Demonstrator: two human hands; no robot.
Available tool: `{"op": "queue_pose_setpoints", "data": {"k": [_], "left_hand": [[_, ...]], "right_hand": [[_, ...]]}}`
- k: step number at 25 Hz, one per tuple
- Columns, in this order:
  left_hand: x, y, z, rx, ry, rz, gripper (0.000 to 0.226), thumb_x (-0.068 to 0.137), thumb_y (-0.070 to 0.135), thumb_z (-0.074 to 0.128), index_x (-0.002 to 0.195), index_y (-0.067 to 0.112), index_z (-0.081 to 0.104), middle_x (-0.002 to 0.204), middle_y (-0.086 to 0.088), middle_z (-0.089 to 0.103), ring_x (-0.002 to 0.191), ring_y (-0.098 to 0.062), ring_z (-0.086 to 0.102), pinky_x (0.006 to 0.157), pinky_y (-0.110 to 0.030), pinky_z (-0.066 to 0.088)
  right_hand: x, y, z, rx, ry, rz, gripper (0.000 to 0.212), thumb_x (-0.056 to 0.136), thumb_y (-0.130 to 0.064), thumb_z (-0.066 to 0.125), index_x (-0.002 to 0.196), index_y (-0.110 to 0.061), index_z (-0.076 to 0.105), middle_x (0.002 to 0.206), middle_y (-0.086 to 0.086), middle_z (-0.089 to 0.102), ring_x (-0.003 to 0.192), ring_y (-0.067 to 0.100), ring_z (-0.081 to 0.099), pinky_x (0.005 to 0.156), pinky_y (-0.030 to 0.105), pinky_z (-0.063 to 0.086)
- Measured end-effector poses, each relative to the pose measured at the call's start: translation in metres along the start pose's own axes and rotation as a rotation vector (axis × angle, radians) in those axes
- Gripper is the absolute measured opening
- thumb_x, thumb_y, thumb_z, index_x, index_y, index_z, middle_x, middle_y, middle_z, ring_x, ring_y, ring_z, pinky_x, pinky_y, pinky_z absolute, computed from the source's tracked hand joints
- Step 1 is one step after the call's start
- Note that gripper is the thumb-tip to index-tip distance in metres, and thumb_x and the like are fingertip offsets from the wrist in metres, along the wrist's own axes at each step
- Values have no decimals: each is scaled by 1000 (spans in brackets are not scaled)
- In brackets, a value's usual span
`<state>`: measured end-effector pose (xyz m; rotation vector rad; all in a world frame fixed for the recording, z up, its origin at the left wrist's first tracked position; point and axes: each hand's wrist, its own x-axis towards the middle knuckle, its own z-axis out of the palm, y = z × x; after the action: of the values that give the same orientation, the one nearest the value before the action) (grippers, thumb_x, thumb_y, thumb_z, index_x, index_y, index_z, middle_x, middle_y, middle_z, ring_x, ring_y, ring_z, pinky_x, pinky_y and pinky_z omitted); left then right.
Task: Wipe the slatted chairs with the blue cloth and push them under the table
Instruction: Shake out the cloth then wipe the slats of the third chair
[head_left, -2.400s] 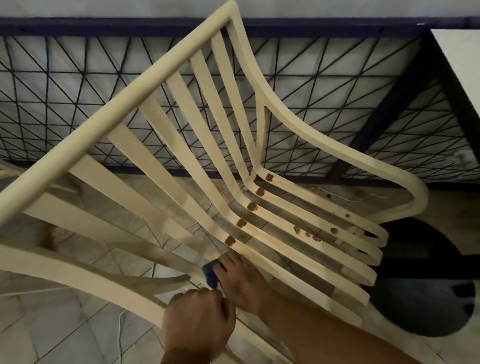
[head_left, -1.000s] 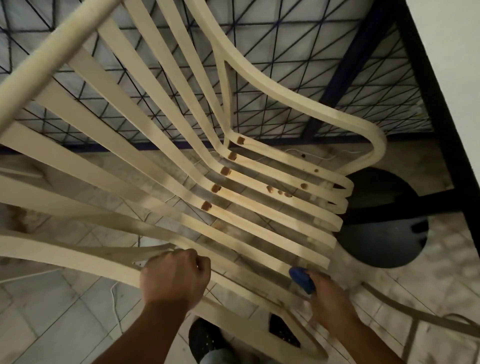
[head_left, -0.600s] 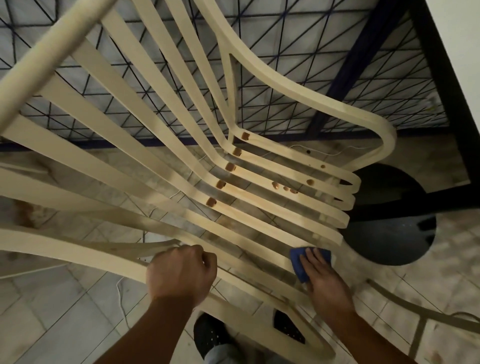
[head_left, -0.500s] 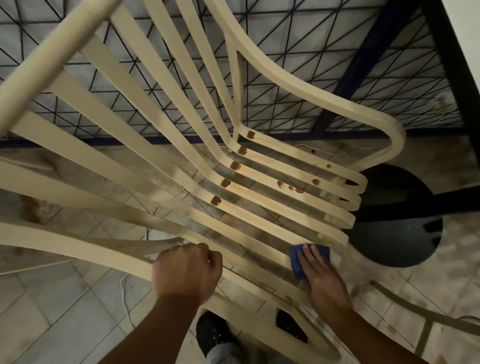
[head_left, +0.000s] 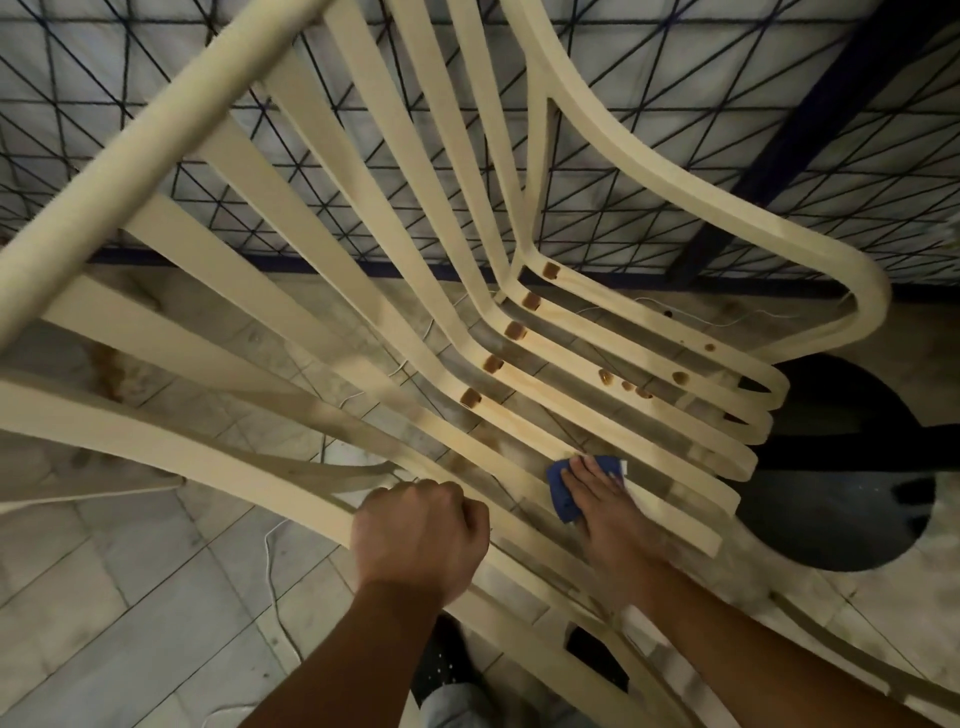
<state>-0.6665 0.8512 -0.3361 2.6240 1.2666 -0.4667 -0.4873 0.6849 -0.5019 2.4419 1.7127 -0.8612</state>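
Observation:
A cream slatted chair fills the view, seen from above, with brown spots along the bend where back meets seat. My left hand is closed around the near armrest rail. My right hand lies flat on the blue cloth and presses it onto a seat slat near the middle of the seat. Most of the cloth is hidden under my fingers.
A dark blue metal grille runs behind the chair. A black round base stands on the tiled floor at right. A thin white cord lies on the tiles. A dark shoe shows below the chair.
My right hand slid the cloth from the seat's front edge back up along the slat toward the middle. My left hand kept its hold on the armrest. The view shifted slightly.

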Motion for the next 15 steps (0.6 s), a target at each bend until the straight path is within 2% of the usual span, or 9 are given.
{"op": "queue_pose_setpoints", "data": {"k": [1, 2, 4, 5, 7, 9, 11, 13, 15], "left_hand": [[0, 0, 0, -10, 0, 1, 52, 96, 48, 24, 62, 22, 54, 55, 8, 50, 51, -10, 52, 59, -28, 54], [0, 0, -1, -19, 0, 0, 52, 97, 48, 24, 64, 23, 54, 57, 9, 50, 53, -9, 52, 61, -28, 54], [0, 1, -2, -29, -5, 2, 51, 99, 48, 23, 66, 24, 53, 59, 9, 51, 55, -8, 52, 64, -29, 54], [-1, 2, -3, -31, -4, 4, 50, 99, 48, 24, 66, 24, 53, 60, 8, 51, 56, -8, 52, 66, -29, 54], [-1, 3, -5, -33, -14, 3, 49, 99, 47, 25, 66, 24, 53, 60, 8, 51, 56, -8, 52, 67, -29, 53], [0, 3, -7, -23, -33, 2, 50, 98, 46, 25, 65, 22, 53, 59, 8, 51, 56, -9, 53, 68, -30, 53], [0, 3, -8, -7, -44, -1, 50, 97, 46, 24, 64, 21, 53, 59, 8, 51, 56, -11, 53, 66, -31, 53], [1, 3, -9, -6, -49, 1, 51, 97, 46, 23, 64, 21, 53, 59, 8, 51, 56, -11, 52, 66, -31, 53], [0, 3, -8, -19, -49, 2, 50, 98, 47, 23, 66, 22, 52, 60, 9, 51, 56, -9, 51, 66, -30, 52]], "right_hand": [[12, -7, -9, -32, -18, -5, 90, 74, -21, 83, 151, -10, 38, 149, 13, 54, 155, 17, 7, 124, 35, 14], [25, -14, -17, -79, -5, -23, 89, 79, -23, 83, 154, -10, 37, 157, 12, 44, 153, 18, 9, 126, 35, 11], [47, -30, -33, -104, -26, -87, 76, 97, -20, 65, 160, -12, 25, 169, 7, 21, 156, 21, 5, 123, 35, -2], [59, -37, -39, -92, -33, -101, 72, 98, -17, 62, 160, -13, 26, 169, 6, 19, 157, 23, 9, 124, 36, -1], [83, -48, -50, -86, -13, -162, 65, 94, -13, 67, 153, -16, 39, 166, 6, 26, 153, 25, 23, 125, 38, 16], [102, -56, -60, -13, -29, -189, 56, 92, -8, 66, 145, -16, 50, 159, 6, 31, 144, 28, 35, 118, 41, 33], [112, -61, -65, 13, -31, -209, 49, 88, -4, 65, 135, -14, 55, 151, 7, 33, 139, 30, 38, 110, 43, 44], [107, -63, -65, -78, 3, -197, 54, 83, -4, 70, 134, -15, 55, 150, 11, 34, 139, 32, 36, 105, 43, 49], [89, -56, -54, -127, 15, -168, 70, 71, -9, 84, 136, -14, 59, 140, 16, 49, 130, 35, 48, 96, 45, 57]]}}
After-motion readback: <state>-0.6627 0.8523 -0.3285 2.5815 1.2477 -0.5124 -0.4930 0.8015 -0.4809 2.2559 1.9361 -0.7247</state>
